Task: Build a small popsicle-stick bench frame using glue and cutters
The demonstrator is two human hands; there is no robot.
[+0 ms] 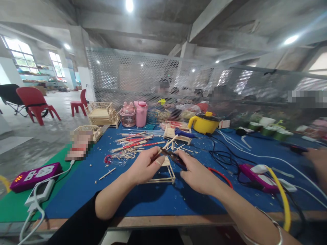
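My left hand [146, 165] is closed around a few thin wooden sticks [170, 141], which slant up and away from the fingers. In my right hand [198, 172] is a pair of dark cutting pliers [176, 158]; their jaws meet the sticks close to my left fingertips. Whether the jaws are fully closed is too small to tell. Below both hands a small wooden stick frame [168, 170] stands on the blue mat, partly hidden by my left hand. Just beyond, a blue glue gun [184, 133] rests by another slatted wooden piece [176, 136].
Bundled sticks in wrappers [138, 141] and scattered offcuts lie left of centre. A yellow pot [205, 123] and a pink bottle [141, 114] stand at the back. Purple power strips [258, 178] and cables flank the mat. Another person's hand [316, 160] is at far right.
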